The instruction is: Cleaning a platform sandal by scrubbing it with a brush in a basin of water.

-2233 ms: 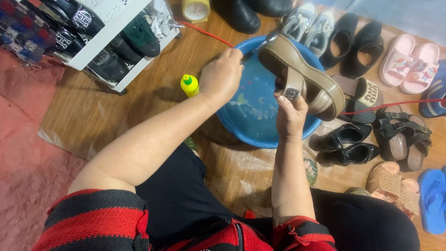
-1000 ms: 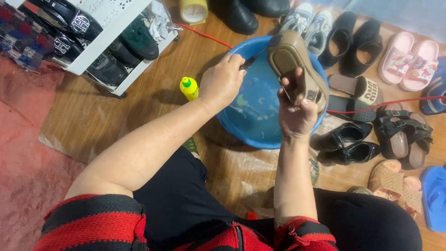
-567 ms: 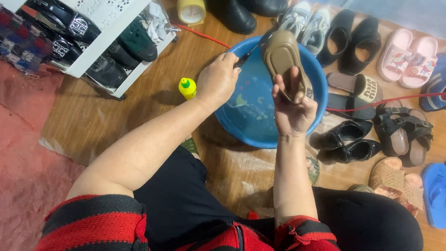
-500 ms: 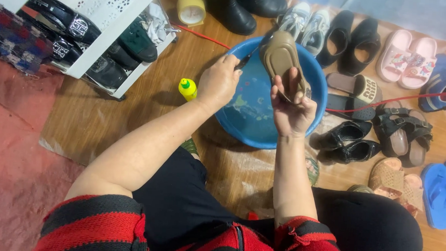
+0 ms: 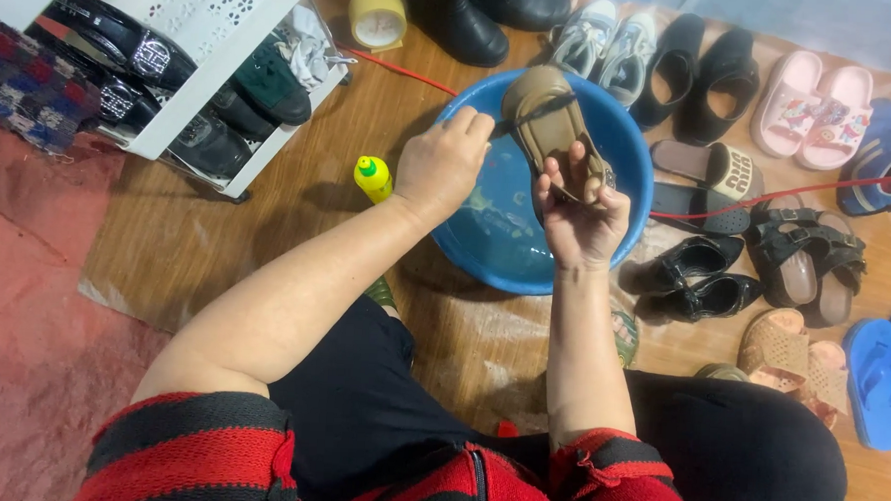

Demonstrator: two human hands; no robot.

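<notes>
My right hand point(image 5: 577, 221) grips a brown platform sandal point(image 5: 554, 125) by its heel end and holds it upright over a blue basin point(image 5: 470, 257) with water in it. My left hand point(image 5: 441, 165) is closed just left of the sandal, over the basin's near-left rim. A thin dark piece point(image 5: 503, 124) runs from its fingers to the sandal; it looks like a brush handle, mostly hidden in the fist. I sit on the wooden floor with the basin in front of my knees.
A small yellow-green bottle point(image 5: 374, 177) stands left of the basin. A white shoe rack point(image 5: 213, 70) with dark shoes is at far left. Boots point(image 5: 456, 21), sneakers point(image 5: 600, 42), pink slides point(image 5: 812, 111), black sandals point(image 5: 695, 276) and blue flip-flops point(image 5: 876, 375) ring the basin.
My right hand has turned the sandal from lying crosswise to standing upright and brought it left over the basin. My left hand has closed in on the sandal's left side.
</notes>
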